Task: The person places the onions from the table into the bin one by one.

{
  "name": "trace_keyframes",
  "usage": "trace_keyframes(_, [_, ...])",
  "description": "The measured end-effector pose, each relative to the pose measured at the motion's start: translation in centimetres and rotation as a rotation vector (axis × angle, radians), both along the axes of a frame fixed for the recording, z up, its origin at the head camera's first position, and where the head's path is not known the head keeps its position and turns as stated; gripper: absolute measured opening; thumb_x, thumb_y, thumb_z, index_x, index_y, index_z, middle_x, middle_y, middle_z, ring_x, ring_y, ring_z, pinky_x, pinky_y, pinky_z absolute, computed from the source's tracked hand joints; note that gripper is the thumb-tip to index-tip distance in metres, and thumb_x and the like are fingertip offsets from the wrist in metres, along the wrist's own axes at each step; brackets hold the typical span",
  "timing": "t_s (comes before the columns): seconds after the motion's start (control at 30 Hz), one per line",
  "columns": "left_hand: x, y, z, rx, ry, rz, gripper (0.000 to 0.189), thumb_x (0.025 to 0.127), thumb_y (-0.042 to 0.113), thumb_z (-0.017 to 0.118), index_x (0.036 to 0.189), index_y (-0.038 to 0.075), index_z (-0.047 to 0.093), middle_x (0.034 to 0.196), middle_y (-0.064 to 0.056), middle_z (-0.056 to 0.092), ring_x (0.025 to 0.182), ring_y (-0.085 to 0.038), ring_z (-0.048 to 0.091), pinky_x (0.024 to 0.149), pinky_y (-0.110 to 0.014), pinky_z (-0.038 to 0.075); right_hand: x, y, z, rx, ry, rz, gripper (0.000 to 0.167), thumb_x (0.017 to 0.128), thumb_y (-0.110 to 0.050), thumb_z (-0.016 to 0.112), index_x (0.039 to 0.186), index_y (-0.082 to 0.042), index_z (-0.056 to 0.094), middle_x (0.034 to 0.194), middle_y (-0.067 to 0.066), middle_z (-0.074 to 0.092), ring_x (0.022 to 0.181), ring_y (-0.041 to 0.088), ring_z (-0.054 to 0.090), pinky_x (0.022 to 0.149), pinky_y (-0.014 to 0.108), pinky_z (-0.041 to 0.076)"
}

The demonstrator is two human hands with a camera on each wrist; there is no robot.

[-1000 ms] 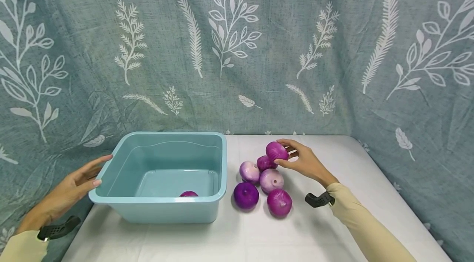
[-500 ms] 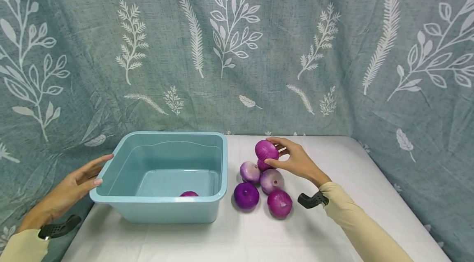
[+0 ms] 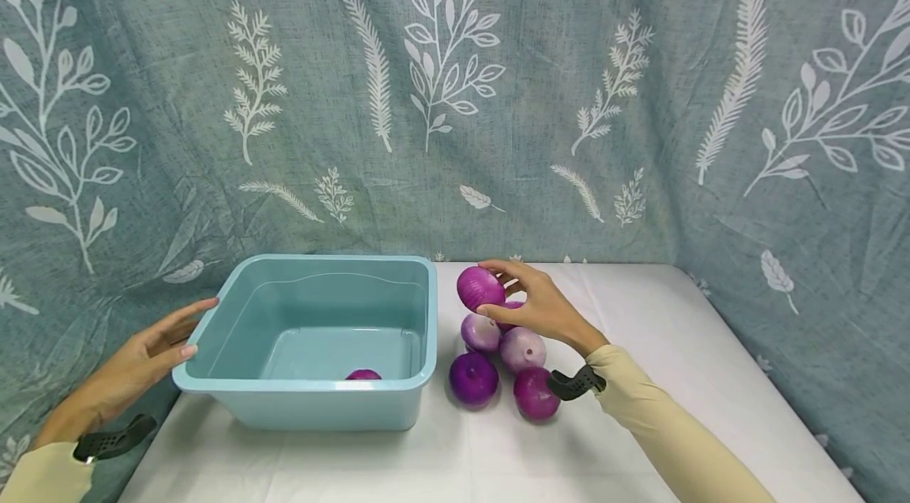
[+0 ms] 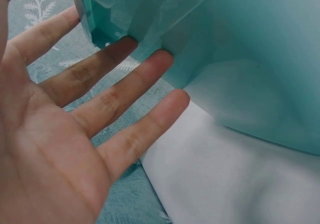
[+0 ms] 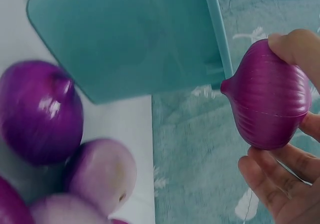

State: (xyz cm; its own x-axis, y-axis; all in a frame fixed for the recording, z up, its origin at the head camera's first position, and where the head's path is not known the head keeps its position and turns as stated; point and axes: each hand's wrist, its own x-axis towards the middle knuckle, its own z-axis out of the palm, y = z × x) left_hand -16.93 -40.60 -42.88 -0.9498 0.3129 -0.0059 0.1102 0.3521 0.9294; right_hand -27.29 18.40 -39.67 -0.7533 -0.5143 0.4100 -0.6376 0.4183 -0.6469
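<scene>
My right hand [image 3: 536, 302] pinches a magenta red onion [image 3: 479, 289] between thumb and fingers, above the back of a group of onions. In the right wrist view the held onion [image 5: 267, 96] shows its ridged skin and pointed tip. My left hand [image 3: 135, 365] touches the left rim of a light blue plastic basin [image 3: 320, 408]. In the left wrist view its fingers [image 4: 122, 101] reach out fairly straight against the basin's outside; the thumb is mostly out of that view. Inside the basin lies another onion [image 3: 364, 374], partly hidden by the front wall.
Right of the basin, several onions sit close together on the white tablecloth [image 3: 398, 463]: a dark purple onion [image 3: 473, 380], a pale onion [image 3: 523, 350] and a magenta onion [image 3: 536, 394] among them. A leaf-patterned blue-green curtain [image 3: 455, 195] hangs behind.
My right hand has moved left with the held onion, from above the rear onion toward the basin's right side. My left hand and the basin have stayed in place.
</scene>
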Motion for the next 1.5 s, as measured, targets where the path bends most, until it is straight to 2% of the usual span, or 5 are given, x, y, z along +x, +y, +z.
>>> trace_keyframes(0.57, [0.0,-0.2,-0.1,0.028,-0.008,-0.011,0.064,0.112,0.013,0.044,0.167,0.03,0.016,0.17,0.006,0.007,0.152,-0.05,-0.004,0.098,-0.087,0.009,1.1,-5.7,1.7,-0.086,0.032,0.145,0.065,0.083,-0.027,0.09,0.141,-0.02,0.062,0.131,-0.005,0.063,0.109,0.018,0.062,0.091,0.037,0.056])
trace_keyframes(0.67, [0.0,-0.1,-0.1,0.035,-0.006,-0.016,0.064,0.112,0.013,0.044,0.167,0.029,0.016,0.17,0.006,0.007,0.151,-0.052,-0.006,0.098,-0.087,0.009,1.2,-6.4,1.7,-0.086,0.034,0.153,0.066,0.082,-0.028,0.091,0.141,-0.021,0.062,0.13,-0.005,0.063,0.109,0.017,0.062,0.09,0.036,0.056])
trace_keyframes(0.87, [0.1,0.0,-0.1,0.047,0.001,-0.023,0.064,0.111,0.011,0.043,0.167,0.027,0.016,0.17,0.007,0.008,0.154,-0.037,0.002,0.098,-0.087,0.009,1.1,-7.5,1.5,-0.049,0.034,0.161,0.07,0.083,-0.031,0.09,0.144,-0.013,0.059,0.132,-0.008,0.063,0.112,0.013,0.061,0.093,0.032,0.054])
trace_keyframes(1.1, [0.2,0.0,-0.1,0.035,-0.014,-0.017,0.064,0.112,0.013,0.043,0.167,0.029,0.015,0.171,0.004,0.006,0.15,-0.052,-0.005,0.098,-0.087,0.009,1.3,-8.7,1.1,-0.013,0.067,0.17,0.07,0.082,-0.031,0.09,0.142,-0.01,0.06,0.132,-0.006,0.064,0.111,0.012,0.061,0.093,0.034,0.055])
trace_keyframes(1.5, [0.2,0.2,0.1,0.017,-0.018,0.0,0.064,0.112,0.015,0.044,0.167,0.031,0.016,0.172,0.0,0.004,0.151,-0.053,-0.004,0.1,-0.087,0.01,1.5,-7.3,0.4,-0.059,0.118,0.183,0.05,0.089,-0.019,0.084,0.134,-0.006,0.066,0.124,0.004,0.069,0.104,0.025,0.069,0.092,0.035,0.056])
